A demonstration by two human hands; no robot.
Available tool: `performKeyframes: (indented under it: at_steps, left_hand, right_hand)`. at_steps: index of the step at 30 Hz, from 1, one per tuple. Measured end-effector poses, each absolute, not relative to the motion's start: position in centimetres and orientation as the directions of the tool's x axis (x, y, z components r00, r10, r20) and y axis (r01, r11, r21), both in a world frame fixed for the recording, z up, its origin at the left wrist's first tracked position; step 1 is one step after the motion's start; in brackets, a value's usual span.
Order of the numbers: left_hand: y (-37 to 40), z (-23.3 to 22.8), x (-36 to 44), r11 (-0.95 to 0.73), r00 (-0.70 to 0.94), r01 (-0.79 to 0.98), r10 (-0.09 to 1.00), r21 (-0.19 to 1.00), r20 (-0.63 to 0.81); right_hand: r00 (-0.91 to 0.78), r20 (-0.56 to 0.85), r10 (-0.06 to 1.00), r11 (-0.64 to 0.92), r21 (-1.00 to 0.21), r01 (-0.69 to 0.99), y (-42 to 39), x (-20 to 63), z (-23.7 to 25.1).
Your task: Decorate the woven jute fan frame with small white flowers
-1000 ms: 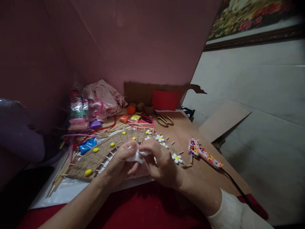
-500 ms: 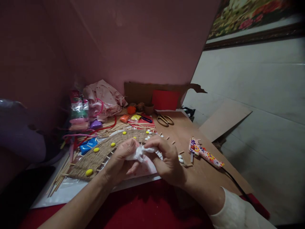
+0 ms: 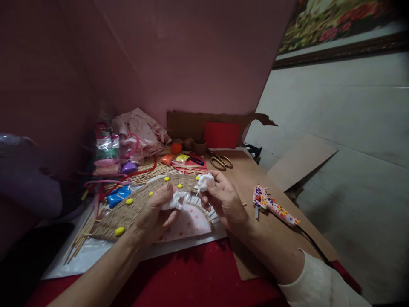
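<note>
My left hand (image 3: 155, 212) grips a crumpled, whitish plastic packet (image 3: 179, 199) between thumb and fingers. A soft white lump of what looks like modelling clay (image 3: 206, 182) is pinched in my right hand (image 3: 226, 199), slightly higher and apart from the packet. Below both hands lies a half-round fan shape of woven brown twine (image 3: 110, 217) on thin sticks. Yellow oval pieces (image 3: 129, 201) dot its band, and a pink spotted cloth (image 3: 188, 224) fills its inner part. My right hand hides much of the fan's right side.
A flower-patterned glue gun (image 3: 271, 204) with a cord lies on the brown board (image 3: 252, 170) at the right. Behind are scissors (image 3: 220, 162), a small brown pot (image 3: 200, 146), and red paper (image 3: 222, 134). Clay packets, including a blue one (image 3: 118, 195), and wooden sticks (image 3: 76, 243) crowd the left.
My hands have drawn apart. The white clay has come away from the packet with my right hand, up and to the right, while the packet stays in my left.
</note>
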State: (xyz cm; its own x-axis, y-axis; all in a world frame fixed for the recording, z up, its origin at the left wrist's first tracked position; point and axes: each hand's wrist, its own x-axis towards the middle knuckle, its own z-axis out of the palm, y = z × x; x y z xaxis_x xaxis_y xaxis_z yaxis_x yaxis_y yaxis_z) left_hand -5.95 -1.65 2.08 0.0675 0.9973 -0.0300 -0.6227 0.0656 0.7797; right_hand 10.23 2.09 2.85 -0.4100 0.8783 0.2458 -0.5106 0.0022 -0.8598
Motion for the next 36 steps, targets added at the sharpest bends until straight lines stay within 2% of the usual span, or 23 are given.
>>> performKeyframes:
  at_steps: [2,4,11,15,18,22,26,32,36]
  left_hand:
    - [-1.6,2.2,-5.9,0.065,0.059,-0.625,0.998,0.778,-0.035]
    - [-1.6,2.2,-5.9,0.069,0.065,-0.631,0.997,0.773,-0.036]
    - [-1.8,2.4,-5.6,0.085,0.087,-0.66,0.996,0.747,-0.037]
    - [-1.8,2.3,-5.7,0.078,0.084,-0.656,0.996,0.751,-0.03]
    - [-1.8,2.1,-5.9,0.078,0.121,-0.62,0.993,0.78,-0.004]
    - [-2.0,2.1,-6.0,0.073,0.118,-0.577,0.993,0.814,-0.005]
    - [-2.1,2.4,-5.5,0.087,0.105,-0.531,0.994,0.843,-0.036]
    - [-2.2,2.6,-5.2,0.083,0.075,-0.484,0.996,0.871,-0.053]
    - [-2.0,2.3,-5.2,0.115,0.108,-0.495,0.992,0.861,-0.071]
  right_hand:
    - [-0.457,0.214,0.864,-0.046,-0.869,-0.494,2.4,10.2,2.6]
    - [-0.473,0.205,0.857,-0.017,-0.905,-0.424,2.5,10.2,2.4]
    - [-0.445,0.297,0.845,0.246,-0.954,-0.171,1.3,10.4,2.6]
    - [-0.49,0.384,0.782,0.46,-0.887,0.04,1.0,10.6,3.0]
    - [-0.452,0.47,0.758,0.547,-0.836,0.049,1.1,10.7,2.9]
    - [-0.443,0.46,0.769,0.521,-0.853,0.019,1.0,10.6,2.9]
    - [-0.436,0.527,0.73,0.632,-0.763,0.136,0.8,10.5,3.2]
    - [-0.43,0.537,0.726,0.651,-0.738,0.178,1.0,10.6,3.1]
    - [-0.411,0.647,0.642,0.757,-0.619,0.209,0.9,10.6,2.7]
